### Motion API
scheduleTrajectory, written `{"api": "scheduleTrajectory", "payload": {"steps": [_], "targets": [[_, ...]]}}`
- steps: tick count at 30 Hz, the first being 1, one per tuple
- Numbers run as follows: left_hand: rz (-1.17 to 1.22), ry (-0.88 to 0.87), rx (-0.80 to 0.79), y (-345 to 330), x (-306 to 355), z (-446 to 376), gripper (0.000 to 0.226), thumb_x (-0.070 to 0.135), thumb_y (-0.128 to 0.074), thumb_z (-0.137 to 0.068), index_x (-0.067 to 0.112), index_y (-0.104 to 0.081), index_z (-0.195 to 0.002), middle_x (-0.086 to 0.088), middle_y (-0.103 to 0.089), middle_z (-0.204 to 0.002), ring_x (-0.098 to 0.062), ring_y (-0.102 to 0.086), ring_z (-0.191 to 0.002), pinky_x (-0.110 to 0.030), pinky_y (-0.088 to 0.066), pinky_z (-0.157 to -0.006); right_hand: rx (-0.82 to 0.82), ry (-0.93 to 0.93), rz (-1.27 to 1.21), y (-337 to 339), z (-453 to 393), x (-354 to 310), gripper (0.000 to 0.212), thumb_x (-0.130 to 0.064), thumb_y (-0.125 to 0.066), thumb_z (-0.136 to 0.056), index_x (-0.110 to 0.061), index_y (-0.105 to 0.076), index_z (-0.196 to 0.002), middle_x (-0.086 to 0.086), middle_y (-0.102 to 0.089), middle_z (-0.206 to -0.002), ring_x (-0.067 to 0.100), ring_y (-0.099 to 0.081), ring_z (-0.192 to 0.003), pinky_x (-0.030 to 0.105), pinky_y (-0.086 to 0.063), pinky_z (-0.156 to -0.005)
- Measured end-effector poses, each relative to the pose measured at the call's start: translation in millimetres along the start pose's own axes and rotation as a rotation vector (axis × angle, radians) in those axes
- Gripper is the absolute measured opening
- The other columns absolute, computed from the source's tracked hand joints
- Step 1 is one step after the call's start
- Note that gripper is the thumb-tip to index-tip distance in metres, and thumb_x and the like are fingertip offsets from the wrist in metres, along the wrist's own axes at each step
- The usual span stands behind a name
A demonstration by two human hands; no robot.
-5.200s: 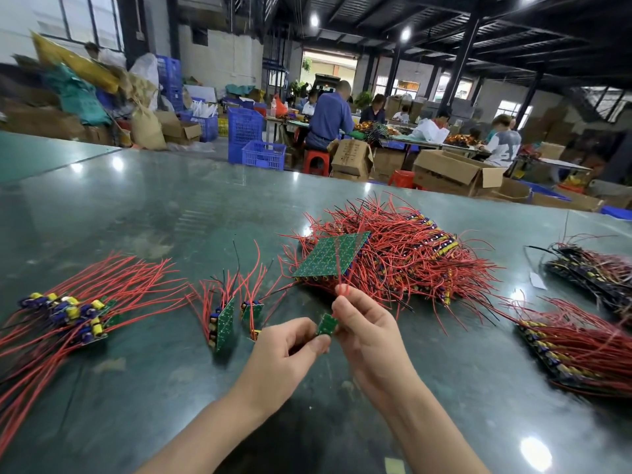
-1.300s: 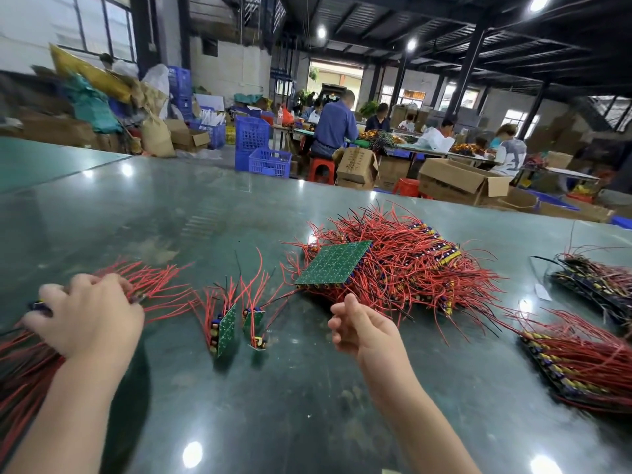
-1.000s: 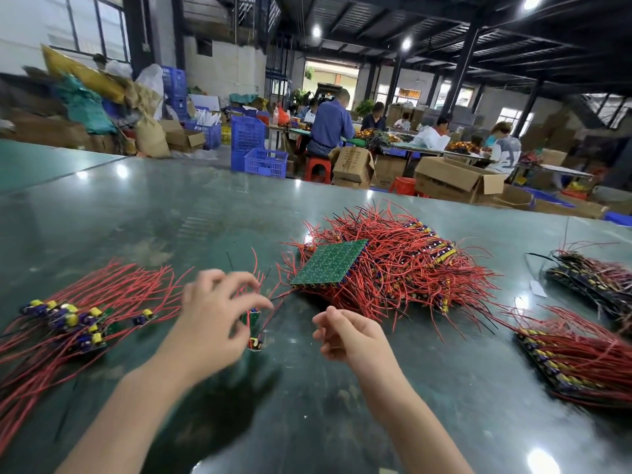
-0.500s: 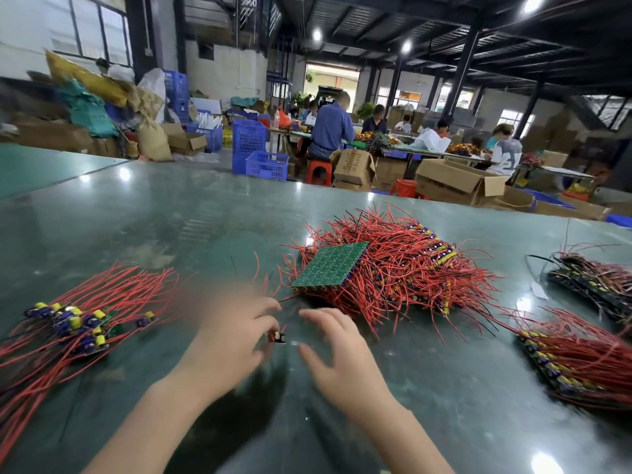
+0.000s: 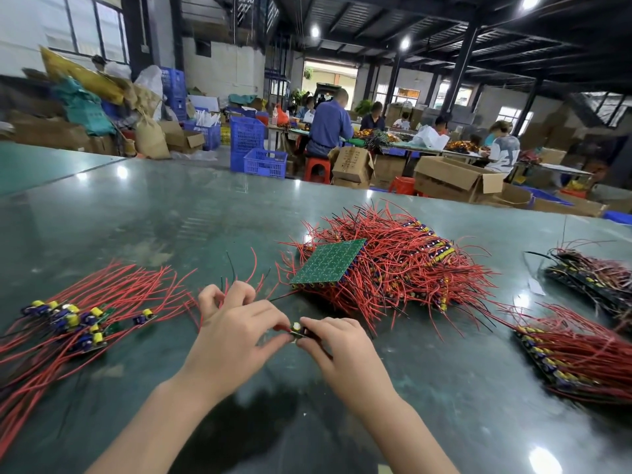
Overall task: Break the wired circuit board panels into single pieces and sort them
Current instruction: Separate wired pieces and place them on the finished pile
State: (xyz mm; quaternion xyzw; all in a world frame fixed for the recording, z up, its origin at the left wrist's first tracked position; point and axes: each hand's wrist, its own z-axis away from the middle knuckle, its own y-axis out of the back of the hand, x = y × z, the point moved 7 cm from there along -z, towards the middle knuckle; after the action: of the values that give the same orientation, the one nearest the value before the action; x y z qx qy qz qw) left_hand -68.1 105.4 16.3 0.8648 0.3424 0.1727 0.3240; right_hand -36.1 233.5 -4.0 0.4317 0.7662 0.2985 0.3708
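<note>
Red wires are fanning out from a small board strip (image 5: 298, 329) that both hands are holding just above the dark green table (image 5: 143, 213), near its front middle. The left hand (image 5: 232, 333) is pinching the strip's left end between thumb and forefinger, its other fingers curling over more red and black leads behind it; the right hand (image 5: 337, 343) is pinching the right end, beside a yellow-topped capacitor, so each grip is closed on the strip. Separated single pieces (image 5: 73, 318) are lying in a loose row to the left, their wires trailing away. Behind the hands, a green panel (image 5: 328, 263) is resting solder side up on a big heap of wired boards (image 5: 403, 265). Further wired panels (image 5: 574, 357) are sitting stacked at the right edge.
</note>
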Motion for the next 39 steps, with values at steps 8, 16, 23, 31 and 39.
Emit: {"api": "scheduleTrajectory", "payload": {"steps": [8,16,23,31,39], "targets": [[-0.074,0.004,0.039,-5.1,4.4,2.2,0.029,0.047,-0.053,-0.076,0.024,-0.057,-0.058,0.017,-0.053,-0.058,-0.011,-0.038,-0.079,-0.033,-0.016,-0.073,0.027,-0.109,-0.051,-1.6,0.2,4.8,0.04,-0.03,-0.058,-0.092,-0.017,-0.056,-0.13,0.003,-0.065,-0.103,0.023,-0.055,-0.099,0.019,-0.031,-0.083],[-0.007,0.005,0.271,12.6,10.5,3.2,0.021,0.041,-0.055,-0.086,0.033,-0.065,-0.103,0.021,-0.063,-0.105,-0.016,-0.046,-0.098,-0.038,-0.023,-0.083,0.243,-0.241,-0.167,23.3,2.8,10.2,0.029,-0.011,-0.062,-0.089,-0.014,-0.066,-0.118,0.001,-0.07,-0.1,0.018,-0.065,-0.092,0.027,-0.047,-0.083],[0.639,0.182,0.204,7.8,6.4,3.1,0.007,0.029,-0.055,-0.084,0.025,-0.056,-0.09,0.012,-0.059,-0.088,-0.009,-0.055,-0.079,-0.018,-0.041,-0.077,0.33,-0.813,-1.202,15.7,11.2,47.3,0.01,-0.007,-0.051,-0.094,-0.009,-0.061,-0.096,0.006,-0.073,-0.074,0.016,-0.067,-0.059,0.026,-0.054,-0.061],[1.485,0.894,-0.1,-56.8,21.3,26.5,0.014,0.002,-0.06,-0.087,0.007,-0.06,-0.1,-0.008,-0.067,-0.096,-0.023,-0.067,-0.089,-0.03,-0.056,-0.075,0.082,-0.708,-1.009,4.7,8.5,26.7,0.008,-0.01,-0.061,-0.088,-0.013,-0.066,-0.084,-0.001,-0.065,-0.081,0.005,-0.057,-0.074,0.014,-0.044,-0.07],[1.577,0.948,-0.391,-60.4,33.7,28.5,0.019,-0.008,-0.048,-0.091,0.003,-0.054,-0.104,-0.005,-0.06,-0.06,-0.007,-0.033,-0.042,-0.015,-0.028,-0.039,0.003,-0.61,-0.998,3.8,3.6,19.0,0.021,-0.008,-0.055,-0.091,-0.02,-0.072,-0.096,-0.01,-0.069,-0.087,-0.001,-0.058,-0.079,0.008,-0.043,-0.068]]}}
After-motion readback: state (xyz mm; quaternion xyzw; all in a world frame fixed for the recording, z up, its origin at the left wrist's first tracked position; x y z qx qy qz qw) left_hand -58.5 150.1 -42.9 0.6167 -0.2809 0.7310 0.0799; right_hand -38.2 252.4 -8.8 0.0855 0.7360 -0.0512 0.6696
